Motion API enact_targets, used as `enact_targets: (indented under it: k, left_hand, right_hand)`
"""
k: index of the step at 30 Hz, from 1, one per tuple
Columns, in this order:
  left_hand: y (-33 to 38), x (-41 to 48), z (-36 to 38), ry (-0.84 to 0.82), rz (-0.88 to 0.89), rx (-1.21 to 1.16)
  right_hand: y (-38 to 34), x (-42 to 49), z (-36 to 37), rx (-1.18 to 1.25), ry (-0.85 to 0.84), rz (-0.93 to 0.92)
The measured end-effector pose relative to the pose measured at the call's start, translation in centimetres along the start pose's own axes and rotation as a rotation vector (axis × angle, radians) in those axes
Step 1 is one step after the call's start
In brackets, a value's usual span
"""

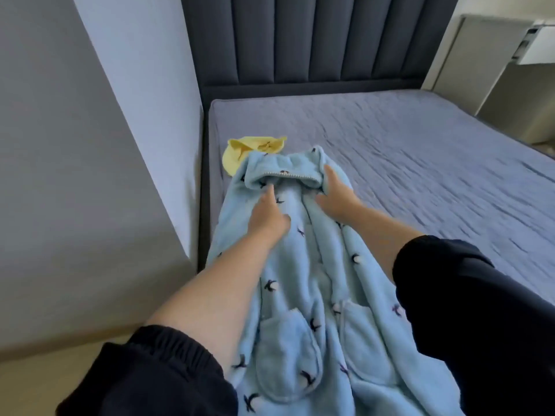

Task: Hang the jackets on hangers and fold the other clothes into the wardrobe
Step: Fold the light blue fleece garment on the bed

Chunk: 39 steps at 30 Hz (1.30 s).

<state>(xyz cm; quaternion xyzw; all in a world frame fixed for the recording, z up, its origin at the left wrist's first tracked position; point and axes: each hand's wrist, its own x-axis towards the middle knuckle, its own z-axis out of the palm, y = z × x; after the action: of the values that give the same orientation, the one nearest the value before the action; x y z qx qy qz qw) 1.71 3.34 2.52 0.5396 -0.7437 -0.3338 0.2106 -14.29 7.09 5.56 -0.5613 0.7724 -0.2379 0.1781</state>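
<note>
Right hand (335,193) grips jacket (300,280) at collar (282,175); left hand (268,217) just beside, grip unclear. I see its length running toward me.

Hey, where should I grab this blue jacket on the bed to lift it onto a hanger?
Grip the jacket on both sides of the collar, coming down from above. It lies front up on the bed, collar at the far end, pockets nearest you, so lifting there should let it hang straight.
</note>
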Motion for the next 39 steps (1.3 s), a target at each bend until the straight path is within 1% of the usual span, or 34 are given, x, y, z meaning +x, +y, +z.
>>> enact_targets:
  k: [3, 5, 6, 8, 9, 10, 11, 13, 15, 17, 18, 20, 21, 23, 24, 25, 26, 27, 28, 29, 30, 31, 32, 33, 34, 35, 36, 37, 38, 39]
  left_hand:
    - [-4.9, -6.3, 7.0, -0.241, -0.086, 0.303]
    - [-7.3, -10.8, 10.4, -0.354, -0.108, 0.417]
    - [-8.2, -12.6, 11.6, -0.379, -0.097, 0.471]
    - [-9.3, -15.4, 12.9, -0.354, -0.027, 0.573]
    - [-9.6, -16.4, 13.1, -0.315, 0.016, 0.602]
    - [-9.9, -17.4, 13.3, -0.273, 0.051, 0.606]
    - [-10.4, -18.4, 13.2, -0.236, 0.078, 0.594]
    - [-11.8, -20.1, 13.0, -0.170, 0.136, 0.546]
    - [-12.9, -21.8, 12.5, -0.154, 0.186, 0.513]
    - [-13.2, -22.5, 11.8, -0.168, 0.204, 0.505]
    - [-13.0, -22.6, 11.4, -0.171, 0.205, 0.495]
    - [-12.0, -22.9, 11.0, -0.235, 0.255, 0.511]
    - [-11.3, -23.3, 10.9, -0.307, 0.306, 0.532]
    - [-10.2, -24.2, 11.0, -0.486, 0.367, 0.618]
    - [-9.9, -24.6, 11.1, -0.554, 0.375, 0.673]
    - [-9.8, -24.9, 11.0, -0.593, 0.377, 0.726]
    - [-9.9, -25.2, 10.8, -0.610, 0.370, 0.782]
    - [-9.8, -25.4, 10.3, -0.622, 0.354, 0.830]
    - [-9.7, -25.6, 9.7, -0.628, 0.322, 0.843]
    - [-9.5, -25.7, 9.0, -0.605, 0.280, 0.795]
    - [-9.2, -25.7, 8.3, -0.528, 0.227, 0.676]
    - [-9.0, -25.6, 7.7, -0.397, 0.157, 0.503]
    - [-8.6, -25.5, 7.1, -0.241, 0.056, 0.320]
    - [-8.3, -25.3, 6.3, -0.115, -0.073, 0.120]
    - [-8.1, -24.9, 5.2, -0.034, -0.190, -0.105]
    - [-8.0, -24.6, 4.1, 0.007, -0.283, -0.332]
    - [-8.0, -24.5, 3.1, 0.022, -0.342, -0.486]
    - [-8.0, -24.5, 2.2, -0.002, -0.344, -0.516]
    - [-8.1, -24.7, 1.6, -0.063, -0.292, -0.403]
    - [-8.2, -25.0, 1.3, -0.168, -0.206, -0.150]
  right_hand:
    - [5.8, -5.2, 6.8, -0.085, -0.237, 0.178]
    - [9.5, -9.7, 10.5, -0.024, -0.314, 0.280]
    - [10.9, -11.9, 11.7, 0.036, -0.318, 0.308]
    - [12.7, -15.7, 12.8, 0.163, -0.244, 0.317]
    - [13.1, -17.1, 12.7, 0.187, -0.183, 0.311]
    - [13.5, -17.8, 12.3, 0.162, -0.130, 0.294]
    - [14.2, -18.2, 11.8, 0.086, -0.102, 0.270]
    - [16.0, -18.0, 10.2, -0.125, -0.131, 0.256]
    - [17.9, -17.5, 8.0, -0.329, -0.135, 0.293]
    - [18.9, -17.6, 6.2, -0.430, -0.039, 0.387]
    - [18.8, -17.9, 6.0, -0.453, 0.014, 0.405]
    - [17.1, -19.0, 6.9, -0.380, 0.067, 0.319]
    - [16.1, -19.9, 7.8, -0.270, 0.055, 0.236]
    - [14.0, -22.4, 9.3, -0.020, -0.050, 0.083]
    - [13.3, -24.0, 9.9, 0.028, -0.155, -0.001]
    - [12.9, -25.4, 10.2, -0.034, -0.295, -0.074]
    - [13.0, -26.6, 10.3, -0.185, -0.434, -0.132]
    - [13.6, -27.5, 10.3, -0.373, -0.527, -0.189]
    - [14.2, -27.9, 10.2, -0.536, -0.547, -0.235]
    - [14.7, -28.2, 10.0, -0.634, -0.510, -0.257]
    - [14.9, -28.1, 9.7, -0.637, -0.426, -0.252]
    - [14.8, -28.0, 9.4, -0.562, -0.309, -0.228]
    - [14.5, -27.8, 9.2, -0.438, -0.179, -0.186]
    - [13.7, -27.5, 8.6, -0.266, -0.053, -0.103]
    - [13.0, -27.0, 7.8, -0.057, 0.049, -0.014]
    - [12.3, -26.5, 6.8, 0.149, 0.110, 0.057]
    - [11.6, -26.4, 5.8, 0.257, 0.091, 0.087]
    - [11.2, -26.3, 4.9, 0.175, -0.028, 0.083]
    - [11.0, -26.3, 4.5, -0.104, -0.230, 0.030]
    - [10.8, -26.5, 4.3, -0.411, -0.455, -0.011]
